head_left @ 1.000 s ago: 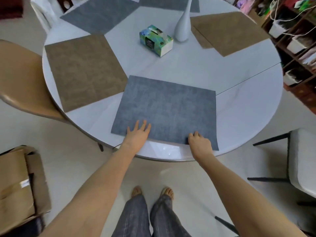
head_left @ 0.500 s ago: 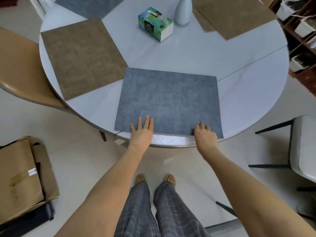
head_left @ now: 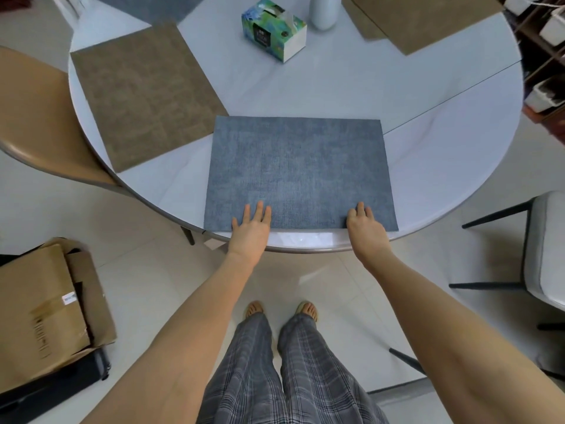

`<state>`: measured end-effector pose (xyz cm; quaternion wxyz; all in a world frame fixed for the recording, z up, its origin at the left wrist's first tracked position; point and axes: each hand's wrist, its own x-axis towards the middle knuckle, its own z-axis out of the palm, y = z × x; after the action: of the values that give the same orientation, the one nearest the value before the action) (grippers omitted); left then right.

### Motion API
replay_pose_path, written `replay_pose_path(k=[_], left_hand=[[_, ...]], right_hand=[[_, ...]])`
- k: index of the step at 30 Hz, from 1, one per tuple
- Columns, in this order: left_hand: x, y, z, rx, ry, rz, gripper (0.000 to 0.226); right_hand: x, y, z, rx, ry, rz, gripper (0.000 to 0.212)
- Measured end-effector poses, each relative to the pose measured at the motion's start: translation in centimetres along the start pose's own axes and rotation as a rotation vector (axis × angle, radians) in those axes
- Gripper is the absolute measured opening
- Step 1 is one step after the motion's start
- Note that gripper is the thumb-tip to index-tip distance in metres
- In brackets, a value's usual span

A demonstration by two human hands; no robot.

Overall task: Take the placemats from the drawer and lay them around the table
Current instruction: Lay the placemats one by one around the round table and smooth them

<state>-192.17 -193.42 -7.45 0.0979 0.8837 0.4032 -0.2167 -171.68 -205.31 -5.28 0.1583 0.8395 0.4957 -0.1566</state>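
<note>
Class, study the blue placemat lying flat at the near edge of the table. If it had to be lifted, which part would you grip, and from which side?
Probably the near long edge of the blue placemat, approached from the person's side. It lies flat on the table, so only an edge can be pinched; that edge sits nearest the rim, where both hands' fingers already rest.

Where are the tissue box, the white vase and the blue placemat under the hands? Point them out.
tissue box (head_left: 269,32), head view, front face.
white vase (head_left: 324,13), head view, lower body.
blue placemat (head_left: 298,169), head view, centre.
</note>
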Motion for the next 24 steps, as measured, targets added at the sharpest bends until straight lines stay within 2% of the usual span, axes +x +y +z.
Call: replay_pose_path(k=[12,20,24], left_hand=[[0.2,-0.7,-0.3,0.013,0.017,-0.003,0.071],[0.2,-1.4,-0.7,-0.017,-0.007,0.009,0.078],[0.2,-1.4,-0.6,-0.014,-0.002,0.016,0.075]], right_hand=[[-0.4,-0.9,0.2,0.019,-0.006,0.012,0.052],[-0.6,-1.3,0.6,0.059,-0.005,0.025,0.051],[-0.8,-1.3,0.8,0.064,0.009,0.031,0.051]])
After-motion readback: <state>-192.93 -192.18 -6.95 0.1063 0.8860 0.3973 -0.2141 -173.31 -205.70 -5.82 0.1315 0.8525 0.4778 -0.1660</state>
